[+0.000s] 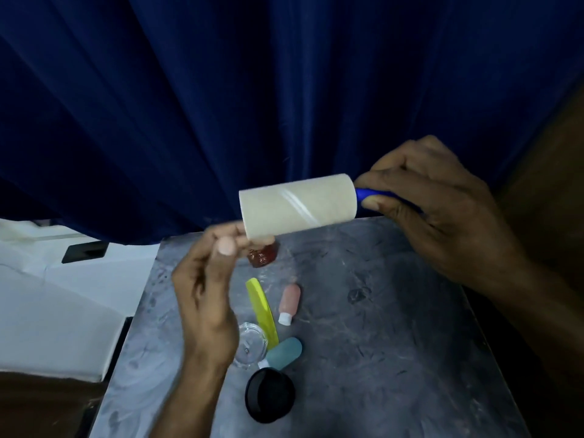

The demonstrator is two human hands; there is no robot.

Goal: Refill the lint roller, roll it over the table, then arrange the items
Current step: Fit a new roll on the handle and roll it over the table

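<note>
We see two bare hands and forearms, with no sleeve, glove, ring, watch or band showing on either. Our left hand (205, 279) is blurred, though its thumbnail shows as a pale, short-trimmed oval, and its forearm runs out of view at the bottom edge. Our right hand (439, 216) is sharper, with knuckle ridges and finger creases plainly visible, a short thumbnail, and a bare forearm leaving the picture at the lower right
</note>
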